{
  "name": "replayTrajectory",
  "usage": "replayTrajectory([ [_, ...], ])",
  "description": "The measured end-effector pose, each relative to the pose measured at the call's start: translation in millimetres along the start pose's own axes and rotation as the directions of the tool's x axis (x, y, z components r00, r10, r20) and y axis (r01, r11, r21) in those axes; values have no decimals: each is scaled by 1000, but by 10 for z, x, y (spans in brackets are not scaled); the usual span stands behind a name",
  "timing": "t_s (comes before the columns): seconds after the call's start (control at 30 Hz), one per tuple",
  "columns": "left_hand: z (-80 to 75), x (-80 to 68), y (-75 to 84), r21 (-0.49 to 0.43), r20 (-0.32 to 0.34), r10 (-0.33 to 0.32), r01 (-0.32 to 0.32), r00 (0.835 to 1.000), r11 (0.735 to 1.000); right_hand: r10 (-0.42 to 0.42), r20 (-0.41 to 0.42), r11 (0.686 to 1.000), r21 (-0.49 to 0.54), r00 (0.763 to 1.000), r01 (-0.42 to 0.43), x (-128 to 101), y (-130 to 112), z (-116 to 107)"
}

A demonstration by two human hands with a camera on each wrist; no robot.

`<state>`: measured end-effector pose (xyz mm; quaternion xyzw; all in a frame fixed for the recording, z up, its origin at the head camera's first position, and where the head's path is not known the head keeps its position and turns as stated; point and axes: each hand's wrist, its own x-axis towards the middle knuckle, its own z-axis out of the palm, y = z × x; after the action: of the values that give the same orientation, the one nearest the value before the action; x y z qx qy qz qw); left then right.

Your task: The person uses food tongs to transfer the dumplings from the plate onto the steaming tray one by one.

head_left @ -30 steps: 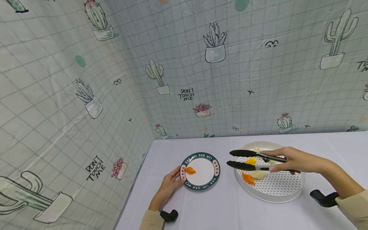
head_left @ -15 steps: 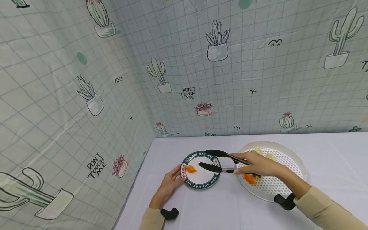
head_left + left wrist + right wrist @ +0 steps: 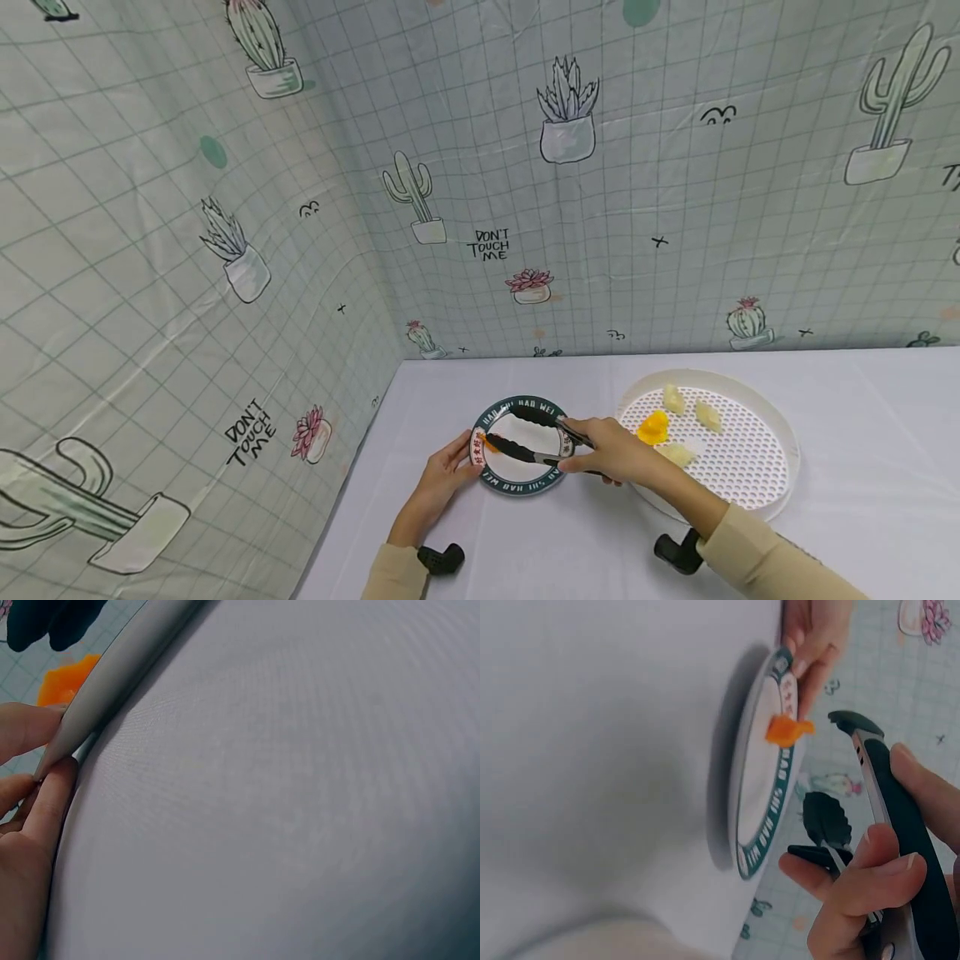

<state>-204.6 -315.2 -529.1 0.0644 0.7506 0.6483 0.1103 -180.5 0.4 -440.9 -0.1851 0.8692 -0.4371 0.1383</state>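
Observation:
A round plate with a dark green patterned rim lies left of centre in the head view. My left hand pinches its left edge, thumb over the rim and fingers beneath, as the left wrist view shows. A small folded orange food piece sits on the plate near that hand; the tongs partly cover it in the head view. My right hand grips metal tongs with black tips. The tong tips are spread apart over the plate, with one tip overlapping the orange piece in the head view and nothing held between them.
To the right stands a round white tray with a perforated insert. On it lie a yellow piece and several pale pieces. My right forearm passes over its front left part. Cactus-print cloth hangs behind and at left.
My right hand has carried the spread tongs leftward from above the tray to above the plate. The left hand keeps its hold on the plate's edge.

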Motion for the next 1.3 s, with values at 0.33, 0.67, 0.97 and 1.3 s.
replayTrajectory([
  [0.33, -26, -8, -18, -1, -5, 10, -10, 1000, 1000, 68, -91, 998, -9, 994, -69, 49, 7, 374],
  [0.67, -32, -33, -8, -9, 1, 21, -21, 1000, 1000, -3, -159, 981, -191, 987, -28, 64, 11, 542],
  [0.97, -5, -49, 12, -5, -5, 11, -11, 1000, 1000, -68, -185, 960, -280, 980, 13, 29, 13, 646],
  [1.3, 20, -36, 29, 5, 1, 15, -15, 1000, 1000, -83, -223, 964, -265, 971, 21, -33, -3, 563],
])
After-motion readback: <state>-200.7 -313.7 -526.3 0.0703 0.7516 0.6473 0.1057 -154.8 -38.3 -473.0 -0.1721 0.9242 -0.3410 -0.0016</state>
